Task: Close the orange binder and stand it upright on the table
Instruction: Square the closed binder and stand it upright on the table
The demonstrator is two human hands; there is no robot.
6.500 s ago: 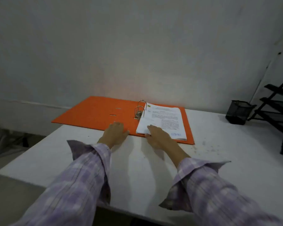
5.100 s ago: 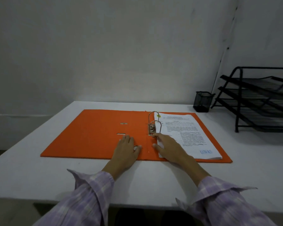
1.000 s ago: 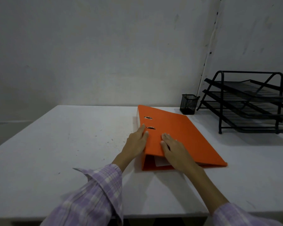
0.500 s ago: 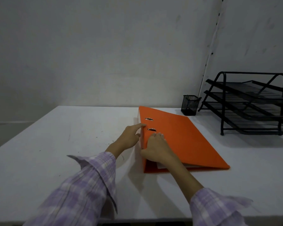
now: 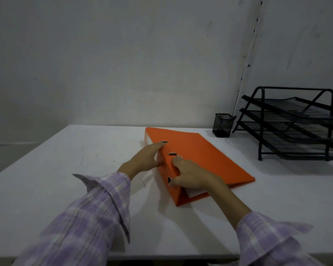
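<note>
The orange binder [image 5: 204, 156] lies closed and flat on the white table [image 5: 65, 169], its spine to the left and white paper showing at the near end. My left hand [image 5: 144, 160] rests against the spine side, fingers up on the cover's left edge. My right hand [image 5: 190, 173] grips the near part of the spine edge, thumb on the spine, fingers curled over the top cover.
A black mesh pen cup [image 5: 223, 125] stands at the back of the table. A black three-tier wire letter tray [image 5: 296, 123] fills the right rear corner. A grey wall runs right behind the table.
The binder went from lying open to closed. Over the last half second it has turned slightly, and my right hand has wrapped further over the spine edge. My left hand stays at the spine.
</note>
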